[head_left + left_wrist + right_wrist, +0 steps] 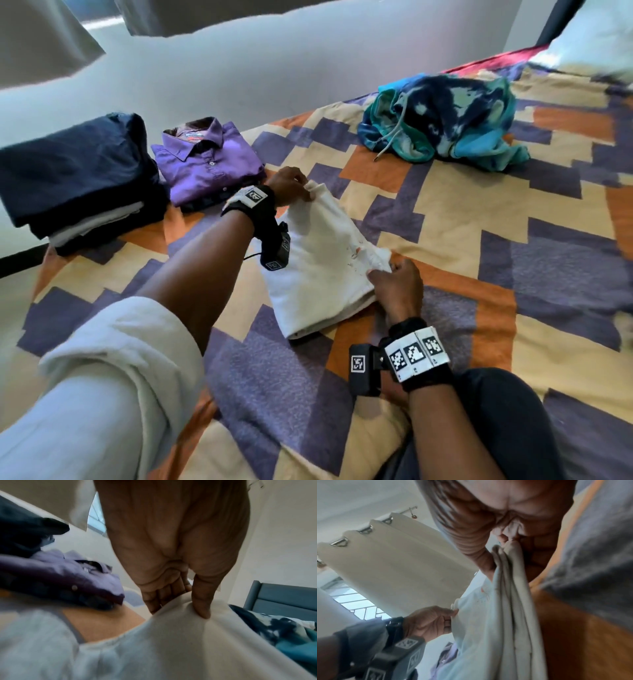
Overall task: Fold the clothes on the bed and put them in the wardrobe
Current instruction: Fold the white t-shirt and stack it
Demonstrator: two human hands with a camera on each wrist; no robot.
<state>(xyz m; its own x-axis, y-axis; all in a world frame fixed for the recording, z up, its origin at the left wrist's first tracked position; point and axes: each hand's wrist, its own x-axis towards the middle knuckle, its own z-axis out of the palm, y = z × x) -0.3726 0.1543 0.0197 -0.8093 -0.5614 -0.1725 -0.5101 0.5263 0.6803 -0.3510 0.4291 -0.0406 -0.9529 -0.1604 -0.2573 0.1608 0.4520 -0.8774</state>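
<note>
A folded white garment [322, 263] lies mid-bed on the patterned bedspread [479, 240]. My left hand [291, 186] pinches its far corner, thumb pressed on the cloth [200, 608]. My right hand [397, 284] grips the near-right corner, where several bunched layers [508, 561] run into the fist. My left hand [429, 620] also shows in the right wrist view, holding the garment's edge. A folded purple shirt [209, 161] and a dark folded stack [78, 178] sit at the bed's left edge. A crumpled blue tie-dye hoodie [445, 120] lies farther up the bed.
A white pillow [596, 37] rests at the head of the bed, by a blue headboard [283, 597]. A pale wall [274, 68] runs along the bed's far side. Cream curtains [393, 563] hang by a window. My dark-trousered knee [507, 411] is at bottom right.
</note>
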